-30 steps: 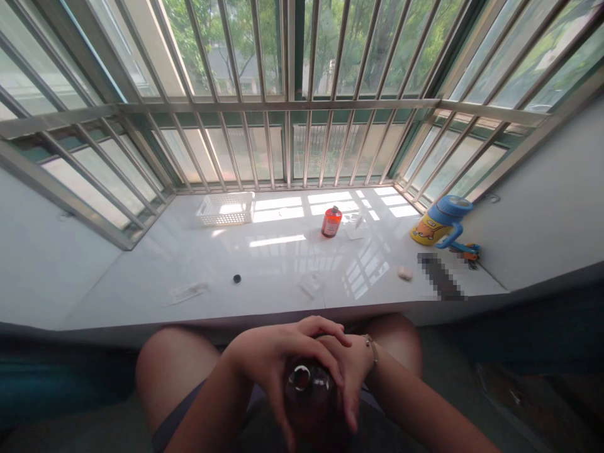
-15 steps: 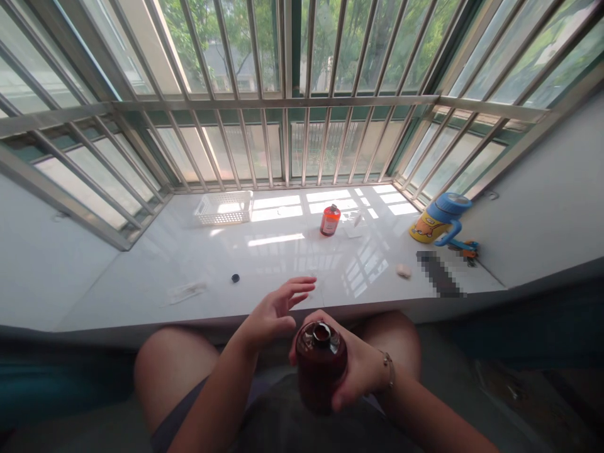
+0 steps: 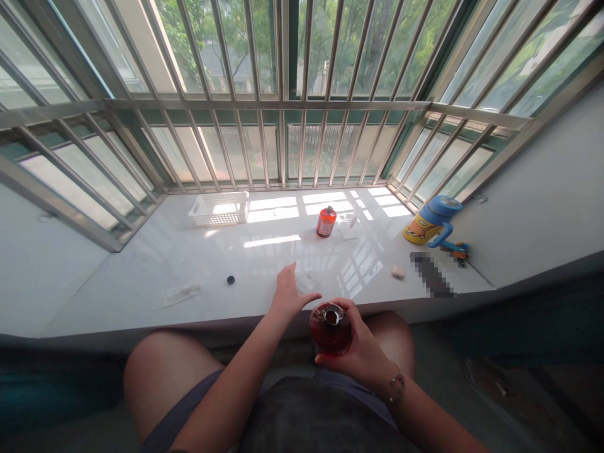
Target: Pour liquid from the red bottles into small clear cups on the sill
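My right hand (image 3: 361,349) is wrapped round a dark red glass bottle (image 3: 330,336) with an uncapped round mouth, held above my lap at the sill's front edge. My left hand (image 3: 290,296) reaches over the front of the white sill, thumb and fingers spread, holding nothing. Just beyond it lies a small clear piece (image 3: 309,277), too faint to name. To the left of that hand rests a small black cap (image 3: 230,280). Farther back stands a second bottle (image 3: 326,223), orange-red with a label and a dark top.
A white plastic basket (image 3: 219,209) sits at the back left, and a clear wrapper (image 3: 178,296) lies front left. On the right are a blue and yellow drinking bottle (image 3: 431,220), a beige lump (image 3: 397,272) and a blurred-out dark object (image 3: 431,275). Metal bars (image 3: 264,104) line the window.
My left hand has moved forward over the sill and its fingers now point away from me. The bottle in my right hand has shifted forward and to the right.
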Demonstrator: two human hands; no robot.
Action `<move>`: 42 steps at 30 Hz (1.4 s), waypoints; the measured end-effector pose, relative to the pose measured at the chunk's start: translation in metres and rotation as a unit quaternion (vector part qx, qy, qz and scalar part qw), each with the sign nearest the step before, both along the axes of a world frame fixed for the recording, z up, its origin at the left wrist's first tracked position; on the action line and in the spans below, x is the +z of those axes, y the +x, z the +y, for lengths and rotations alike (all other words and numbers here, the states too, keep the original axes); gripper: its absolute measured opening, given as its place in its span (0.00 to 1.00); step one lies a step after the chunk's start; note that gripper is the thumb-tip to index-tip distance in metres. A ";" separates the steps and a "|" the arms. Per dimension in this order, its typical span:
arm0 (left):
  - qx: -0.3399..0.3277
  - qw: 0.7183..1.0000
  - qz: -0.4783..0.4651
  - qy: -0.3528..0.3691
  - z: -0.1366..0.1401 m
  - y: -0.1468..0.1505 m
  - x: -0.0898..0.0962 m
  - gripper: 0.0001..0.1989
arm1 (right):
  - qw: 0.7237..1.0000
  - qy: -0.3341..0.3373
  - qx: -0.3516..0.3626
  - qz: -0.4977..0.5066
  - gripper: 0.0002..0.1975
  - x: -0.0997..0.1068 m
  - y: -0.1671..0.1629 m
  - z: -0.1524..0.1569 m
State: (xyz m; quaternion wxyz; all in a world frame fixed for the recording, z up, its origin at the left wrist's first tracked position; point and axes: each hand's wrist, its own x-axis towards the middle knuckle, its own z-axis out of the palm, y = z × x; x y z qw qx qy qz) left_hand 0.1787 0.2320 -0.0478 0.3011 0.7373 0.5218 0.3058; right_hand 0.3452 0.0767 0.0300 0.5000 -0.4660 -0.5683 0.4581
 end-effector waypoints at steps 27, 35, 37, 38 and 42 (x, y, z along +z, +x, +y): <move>-0.082 0.957 -0.248 -0.130 -0.070 -0.103 0.095 0.41 | 0.962 0.093 -0.148 -0.212 0.40 0.005 0.034 0.037; -0.075 0.970 -0.200 -0.116 -0.077 -0.100 0.101 0.41 | 0.918 0.243 -0.058 -0.309 0.38 0.027 0.028 0.048; -0.084 0.972 -0.190 -0.110 -0.077 -0.099 0.100 0.40 | 0.900 0.271 -0.051 -0.337 0.38 0.033 0.028 0.051; -0.086 0.971 -0.192 -0.110 -0.077 -0.098 0.100 0.40 | 0.891 0.283 -0.049 -0.351 0.37 0.036 0.029 0.053; -0.077 0.971 -0.197 -0.112 -0.079 -0.096 0.101 0.40 | 0.864 0.311 -0.042 -0.393 0.37 0.041 0.032 0.061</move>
